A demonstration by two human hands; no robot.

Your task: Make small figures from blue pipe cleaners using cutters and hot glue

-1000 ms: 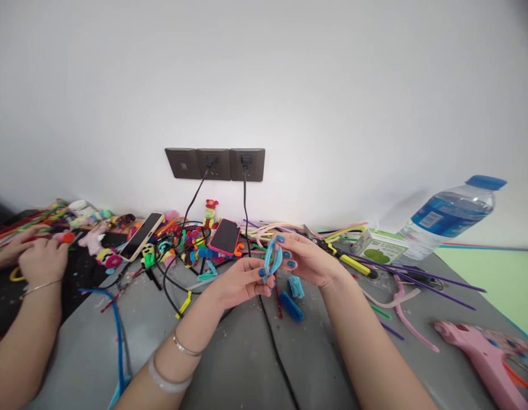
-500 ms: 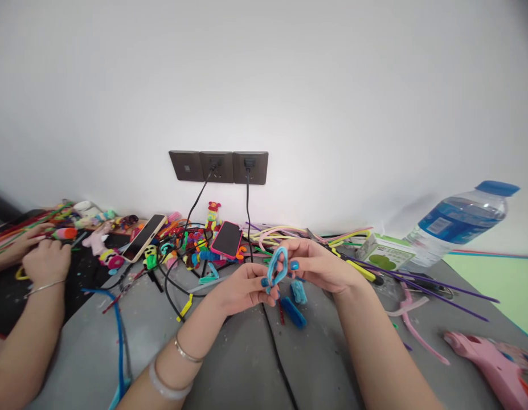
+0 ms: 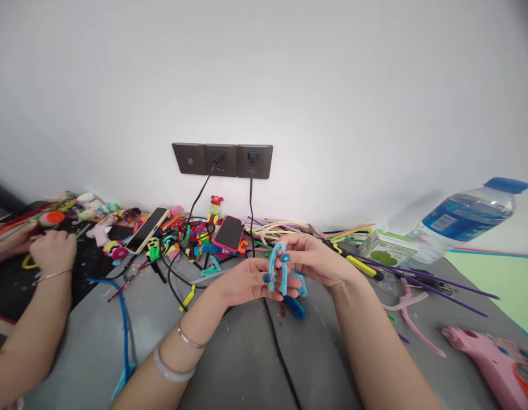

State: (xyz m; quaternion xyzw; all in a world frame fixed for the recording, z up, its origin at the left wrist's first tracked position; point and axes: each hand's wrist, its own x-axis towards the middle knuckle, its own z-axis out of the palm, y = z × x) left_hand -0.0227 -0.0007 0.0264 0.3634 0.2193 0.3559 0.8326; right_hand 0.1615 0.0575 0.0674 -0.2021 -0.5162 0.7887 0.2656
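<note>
A light blue pipe cleaner (image 3: 271, 265), bent into a narrow arch with its legs pointing down, is held up in front of me. The fingers of my left hand (image 3: 246, 280) pinch its lower left side. My right hand (image 3: 317, 262) grips its upper right part between thumb and fingers. Behind and below the hands, a dark blue fuzzy bundle (image 3: 295, 308) lies on the grey table (image 3: 242, 353). A light blue fuzzy piece (image 3: 303, 286) beside it is partly covered by my right fingers.
Black cables run from the wall sockets (image 3: 223, 160) across the table. A phone (image 3: 229, 233) lies among colourful pipe-cleaner figures. To the right are a juice box (image 3: 387, 249), a water bottle (image 3: 464, 219) and a pink glue gun (image 3: 481, 356). Another person's hands (image 3: 53, 250) work at left.
The light blue pipe cleaner has turned from a closed-looking loop into an upright arch with its legs apart. My right fingers have shifted on it. The view has tilted slightly.
</note>
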